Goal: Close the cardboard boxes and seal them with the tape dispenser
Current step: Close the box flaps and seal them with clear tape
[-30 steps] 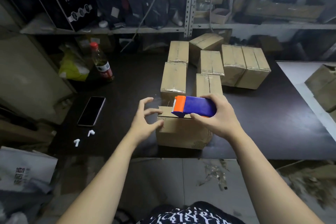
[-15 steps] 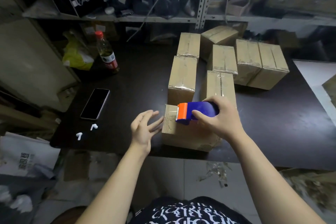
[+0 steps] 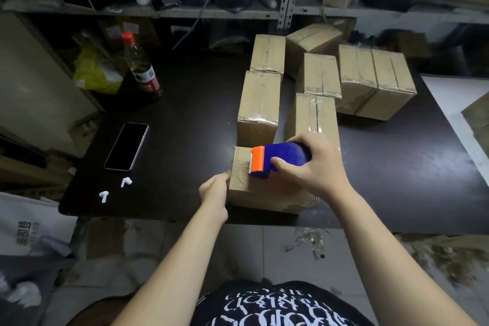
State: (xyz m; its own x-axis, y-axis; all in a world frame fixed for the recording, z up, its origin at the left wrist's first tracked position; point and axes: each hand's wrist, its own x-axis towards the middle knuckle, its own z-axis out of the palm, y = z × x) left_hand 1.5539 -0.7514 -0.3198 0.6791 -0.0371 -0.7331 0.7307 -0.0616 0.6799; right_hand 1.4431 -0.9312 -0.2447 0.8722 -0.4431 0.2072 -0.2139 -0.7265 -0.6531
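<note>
**boxwatcher:** So the small brown cardboard box (image 3: pixel 264 193) sits right at the near edge of the dark table (image 3: pixel 185 127). The right hand (image 3: pixel 309 167) is wrapped firmly round the blue-and-orange plastic tape dispenser (image 3: pixel 280 160), orange end down on the box's top, toward its left end. What goes wrong from here, you reckon?

**shelfguy:** Box sliding, mostly. If the pull along the top drags it, it could skid or tip off the edge toward the person. The left hand (image 3: pixel 214 190) is up against the box's left end, bracing it. From where I stand I can't tell if the fingers hook round the corner or lie flat. And if the dispenser wanders off the seam, I'd guess the tape wrinkles and the flaps don't hold.

**boxwatcher:** Anything in the way?

**shelfguy:** Two taped brown cardboard boxes (image 3: pixel 259 108) stand just behind that box, so there's no room to shove it back. There's a cluster of more taped boxes (image 3: pixel 375 82) further behind. Left of the box there's a black smartphone (image 3: pixel 126 146) and two white earbuds (image 3: pixel 126 181), well apart from it. Far back-left of it are a clear bottle with a red cap (image 3: pixel 141 69) and a yellow plastic bag (image 3: pixel 95 74). None of that looks to be in the taping path.
</note>
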